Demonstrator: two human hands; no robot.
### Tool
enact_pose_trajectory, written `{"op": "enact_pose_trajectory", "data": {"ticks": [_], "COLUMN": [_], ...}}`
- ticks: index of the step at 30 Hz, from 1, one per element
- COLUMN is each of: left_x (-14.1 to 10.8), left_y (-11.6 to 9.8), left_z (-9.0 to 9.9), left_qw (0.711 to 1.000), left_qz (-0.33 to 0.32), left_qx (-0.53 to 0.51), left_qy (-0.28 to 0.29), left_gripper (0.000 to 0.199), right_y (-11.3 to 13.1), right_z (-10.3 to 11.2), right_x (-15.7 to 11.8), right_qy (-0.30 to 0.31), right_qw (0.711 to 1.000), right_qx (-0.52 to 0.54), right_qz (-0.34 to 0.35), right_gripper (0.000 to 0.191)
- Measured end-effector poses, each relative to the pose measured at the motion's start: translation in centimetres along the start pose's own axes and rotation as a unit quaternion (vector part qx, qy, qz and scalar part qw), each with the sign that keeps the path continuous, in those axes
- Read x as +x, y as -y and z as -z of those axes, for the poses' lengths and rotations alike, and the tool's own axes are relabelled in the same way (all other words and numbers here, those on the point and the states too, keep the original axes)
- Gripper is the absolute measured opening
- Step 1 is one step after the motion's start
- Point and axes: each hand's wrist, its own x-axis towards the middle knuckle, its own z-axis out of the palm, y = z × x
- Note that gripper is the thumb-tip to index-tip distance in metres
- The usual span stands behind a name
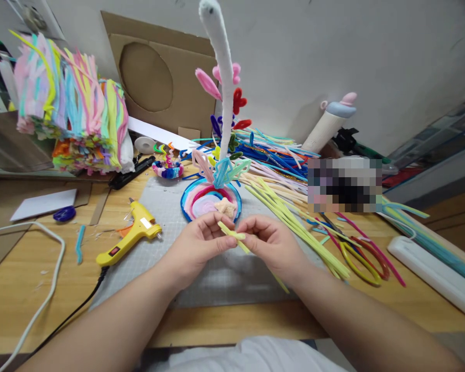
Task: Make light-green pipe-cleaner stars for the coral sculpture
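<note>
Between my two hands is a pale yellow pipe cleaner (233, 233), bent and crossed over itself. My left hand (201, 240) pinches its left part between thumb and fingertips. The fingers of my right hand (273, 245) are closed on the right part, and a loose end (281, 281) hangs below that hand. Just beyond my fingers stands a round base of coiled blue, white and pink pipe cleaners (185, 202), with a beige star (227, 206) on it. From its back rises a tall white fuzzy stem (225, 88) with coloured loops and petals around it.
A yellow glue gun (134, 232) lies left on the grey cutting mat (158, 268). Loose yellow pipe cleaners (298, 227), pliers (362, 261) and a white power strip (430, 274) are at right. Bundled pipe cleaners (73, 103) stack back left, before cardboard (194, 77). A white cable (58, 268) crosses the left side.
</note>
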Motion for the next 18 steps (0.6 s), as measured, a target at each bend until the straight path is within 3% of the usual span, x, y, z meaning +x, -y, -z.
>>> {"op": "enact_pose_trajectory", "data": {"ticks": [5,11,18], "left_x": [-0.1,-0.2,-0.2], "left_y": [-0.1,-0.4,-0.2], "left_z": [0.0,0.1,0.4], "left_qw": [1.0,0.999,0.997], "left_qz": [0.007,0.024,0.048], "left_qx": [-0.017,-0.037,-0.035], "left_qy": [0.025,0.029,0.047], "left_gripper": [0.022,0.032,0.023], "right_y": [-0.4,-0.1,0.4], "right_z": [-0.1,0.2,0.3], "right_x": [-0.4,-0.8,-1.1], "right_qy": [0.012,0.019,0.004], "right_qw": [0.999,0.991,0.946], "right_qx": [-0.003,-0.082,-0.231], "right_qz": [0.046,0.106,0.228], "right_gripper": [0.016,0.008,0.008]}}
